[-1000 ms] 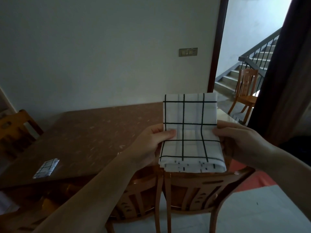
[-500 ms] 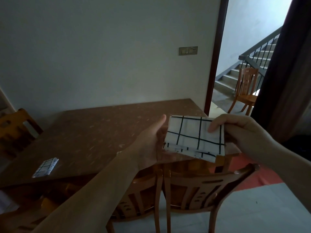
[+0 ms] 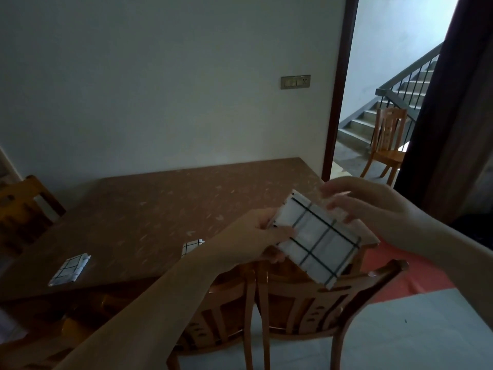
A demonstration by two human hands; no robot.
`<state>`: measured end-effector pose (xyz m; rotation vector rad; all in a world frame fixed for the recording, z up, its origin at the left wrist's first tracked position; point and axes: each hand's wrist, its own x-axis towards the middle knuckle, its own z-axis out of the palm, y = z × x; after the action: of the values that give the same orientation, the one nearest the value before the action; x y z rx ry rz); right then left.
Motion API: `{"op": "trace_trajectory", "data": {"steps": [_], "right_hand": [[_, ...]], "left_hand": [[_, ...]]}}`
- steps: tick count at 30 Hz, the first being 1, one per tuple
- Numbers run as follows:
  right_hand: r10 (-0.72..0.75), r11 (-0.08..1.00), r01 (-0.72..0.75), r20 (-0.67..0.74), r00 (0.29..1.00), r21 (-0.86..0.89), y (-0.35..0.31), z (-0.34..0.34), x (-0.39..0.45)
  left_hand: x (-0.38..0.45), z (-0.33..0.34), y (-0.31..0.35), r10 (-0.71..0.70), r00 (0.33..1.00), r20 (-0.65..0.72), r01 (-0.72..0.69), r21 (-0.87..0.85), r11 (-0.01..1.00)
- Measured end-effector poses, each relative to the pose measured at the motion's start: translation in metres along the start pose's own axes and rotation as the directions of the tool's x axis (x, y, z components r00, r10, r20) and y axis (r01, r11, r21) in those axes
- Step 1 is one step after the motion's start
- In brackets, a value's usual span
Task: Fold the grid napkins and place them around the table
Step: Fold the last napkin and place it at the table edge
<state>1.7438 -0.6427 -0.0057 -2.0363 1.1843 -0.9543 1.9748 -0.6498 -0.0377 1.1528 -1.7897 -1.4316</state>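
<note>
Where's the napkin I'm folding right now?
The napkin is held between the left hand and right hand, above the table's near right corner.

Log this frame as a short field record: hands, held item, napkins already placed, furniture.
left hand: grips the near-left edge of the napkin
right hand: blurred, at the napkin's far edge
held napkin: folded, white with dark grid, above the table's near-right corner
placed napkins: one at near-left, one partly hidden behind the left forearm
table: brown
chairs: two at the near side
</note>
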Motion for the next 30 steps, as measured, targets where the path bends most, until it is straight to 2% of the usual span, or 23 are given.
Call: {"op": "trace_trajectory", "data": {"steps": [3, 7, 9, 12, 15, 19, 22, 24, 27, 30], "right_hand": [[0.02, 0.973, -0.007, 0.054, 0.998, -0.23, -0.008, 0.011, 0.0], [0.012, 0.943, -0.03, -0.054, 0.998, -0.332, 0.004, 0.021, 0.0], [0.026, 0.937, -0.045, -0.06, 0.998, -0.347, 0.008, 0.025, -0.004], [0.072, 0.955, -0.09, -0.074, 0.995, -0.283, 0.008, 0.027, -0.004], [0.133, 0.96, -0.132, -0.013, 0.991, -0.249, 0.008, 0.028, -0.004], [0.102, 0.965, -0.097, 0.008, 0.995, -0.245, 0.009, 0.033, -0.006], [0.104, 0.968, -0.108, -0.031, 0.994, -0.226, 0.009, 0.033, -0.004], [0.139, 0.976, -0.14, -0.02, 0.99, -0.164, 0.008, 0.031, -0.005], [0.256, 0.965, -0.259, 0.07, 0.964, 0.042, 0.007, 0.031, -0.008], [0.261, 0.963, -0.26, -0.001, 0.965, 0.072, 0.01, 0.034, -0.005]], "left_hand": [[0.001, 0.007, 0.002, 0.049, 0.989, 0.142, -0.074, 0.176, 0.982], [-0.003, 0.009, -0.002, 0.028, 0.981, 0.19, -0.059, 0.162, 0.985], [-0.005, 0.007, -0.005, 0.013, 0.98, 0.199, -0.042, 0.143, 0.989], [-0.007, 0.005, -0.009, 0.041, 0.985, 0.168, -0.062, 0.125, 0.99], [-0.007, -0.003, -0.013, 0.072, 0.995, 0.07, -0.077, 0.073, 0.994], [-0.005, -0.01, -0.018, 0.06, 0.995, 0.08, -0.069, 0.109, 0.992], [-0.003, -0.007, -0.017, 0.088, 0.996, 0.031, -0.09, 0.106, 0.99], [-0.003, -0.005, -0.019, 0.134, 0.991, -0.009, -0.132, 0.119, 0.984], [-0.001, -0.008, -0.023, 0.189, 0.974, -0.125, -0.18, 0.084, 0.98], [-0.002, -0.012, -0.025, 0.23, 0.952, -0.203, -0.219, 0.073, 0.973]]}}
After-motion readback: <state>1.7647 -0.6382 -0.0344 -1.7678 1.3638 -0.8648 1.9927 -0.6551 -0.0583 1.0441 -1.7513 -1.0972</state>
